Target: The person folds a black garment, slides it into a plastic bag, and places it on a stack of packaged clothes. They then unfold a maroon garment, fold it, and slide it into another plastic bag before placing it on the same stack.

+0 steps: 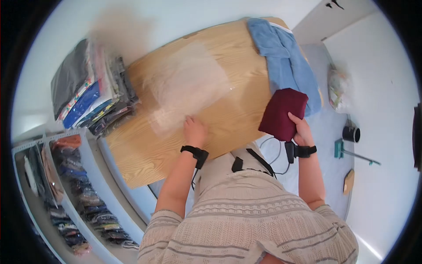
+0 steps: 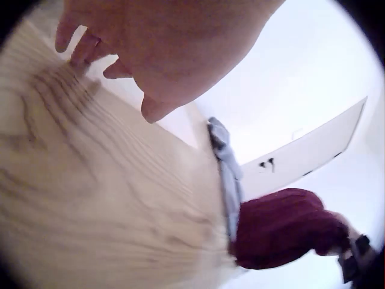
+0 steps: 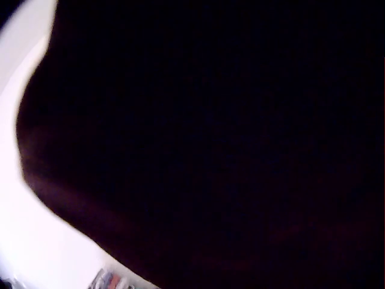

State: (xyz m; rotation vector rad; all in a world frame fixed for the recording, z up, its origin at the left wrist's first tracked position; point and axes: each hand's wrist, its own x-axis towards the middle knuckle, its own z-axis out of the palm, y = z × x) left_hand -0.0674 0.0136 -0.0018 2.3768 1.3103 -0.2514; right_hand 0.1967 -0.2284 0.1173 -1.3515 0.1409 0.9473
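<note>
A folded maroon cloth item (image 1: 285,113) is held up by my right hand (image 1: 302,132), thumb on its upper face, beside the table's right edge. The fingers under it are hidden. Its dark mass (image 3: 198,144) fills most of the right wrist view. My left hand (image 1: 194,132) is low over the wooden table (image 1: 145,163), fingertips right at the near edge of a clear plastic bag (image 1: 189,83) lying flat. In the left wrist view, the fingers (image 2: 84,57) of that hand are spread and slightly bent, with nothing gripped between them.
Folded blue clothing (image 1: 281,61) lies along the table's right end. A tall pile of bagged garments (image 1: 92,88) stands at the left. Below it are shelves (image 1: 83,145) packed with wrapped clothes. On the floor at right are a filled plastic bag (image 1: 339,90) and a black container (image 1: 351,133).
</note>
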